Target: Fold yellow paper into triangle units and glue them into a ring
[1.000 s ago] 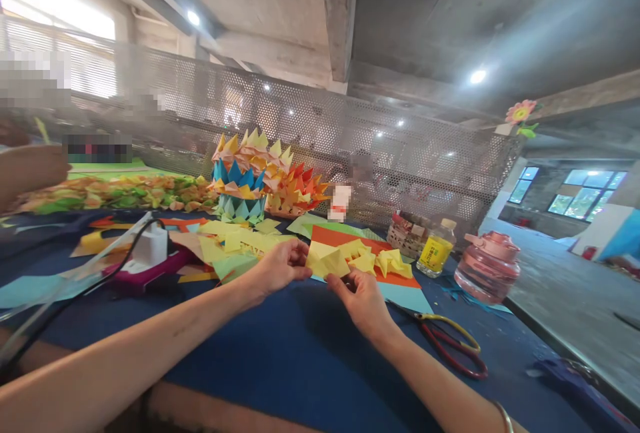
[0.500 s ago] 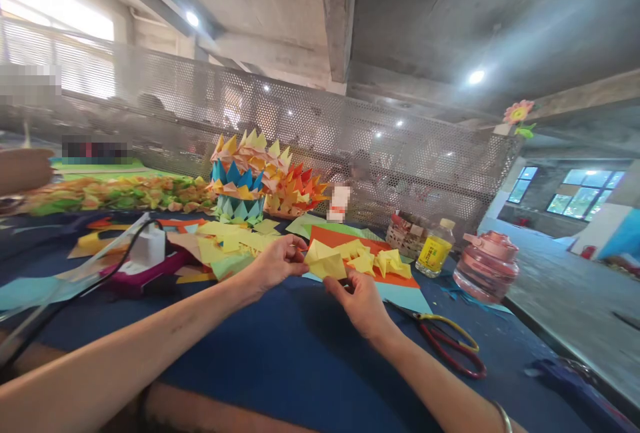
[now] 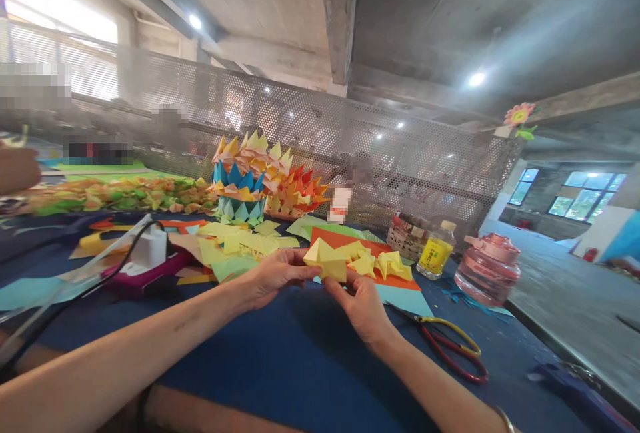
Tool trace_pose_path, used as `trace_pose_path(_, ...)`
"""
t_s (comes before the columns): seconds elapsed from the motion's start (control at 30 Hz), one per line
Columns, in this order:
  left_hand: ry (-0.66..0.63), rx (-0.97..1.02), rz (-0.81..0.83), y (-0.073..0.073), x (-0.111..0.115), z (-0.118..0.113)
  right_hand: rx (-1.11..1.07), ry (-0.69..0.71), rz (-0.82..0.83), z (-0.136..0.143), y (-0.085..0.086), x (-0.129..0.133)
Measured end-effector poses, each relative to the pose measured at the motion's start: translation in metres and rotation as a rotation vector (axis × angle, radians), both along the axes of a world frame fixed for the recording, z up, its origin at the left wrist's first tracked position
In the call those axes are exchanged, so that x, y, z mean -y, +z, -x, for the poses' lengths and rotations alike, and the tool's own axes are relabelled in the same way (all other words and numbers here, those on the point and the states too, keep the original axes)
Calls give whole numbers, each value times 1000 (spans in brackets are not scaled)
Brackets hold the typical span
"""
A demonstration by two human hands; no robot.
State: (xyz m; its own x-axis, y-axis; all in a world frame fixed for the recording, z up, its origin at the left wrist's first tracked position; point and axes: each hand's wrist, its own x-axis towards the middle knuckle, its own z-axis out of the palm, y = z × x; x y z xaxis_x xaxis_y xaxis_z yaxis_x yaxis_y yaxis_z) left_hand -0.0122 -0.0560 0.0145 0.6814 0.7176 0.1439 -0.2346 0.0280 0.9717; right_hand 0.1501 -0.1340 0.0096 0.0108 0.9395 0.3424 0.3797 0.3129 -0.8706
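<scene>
Centrally, the left grip (image 3: pixel 270 278) and right grip (image 3: pixel 361 300) pinch a yellow paper (image 3: pixel 327 261) between them above the surface (image 3: pixel 240 370), beside the folded pieces (image 3: pixel 393 265), apparently mid-folding, the next move probably calling for even, gentle pressure along its edges.

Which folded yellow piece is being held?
The leftmost piece, held by the left hand and right hand; the others lie on the orange sheet.

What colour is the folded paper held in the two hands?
The folded paper is yellow; the head view shows it.
</scene>
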Motion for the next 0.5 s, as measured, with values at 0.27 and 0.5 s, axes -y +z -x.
trace_pose_path(0.27, 110, 9, 182, 2, -2, 1, 274, -228, -421, -6, -2, -1)
trace_pose_path(0.5, 64, -38, 161, 3, 1, 2, 580, -114, -648, -13, 1, 1)
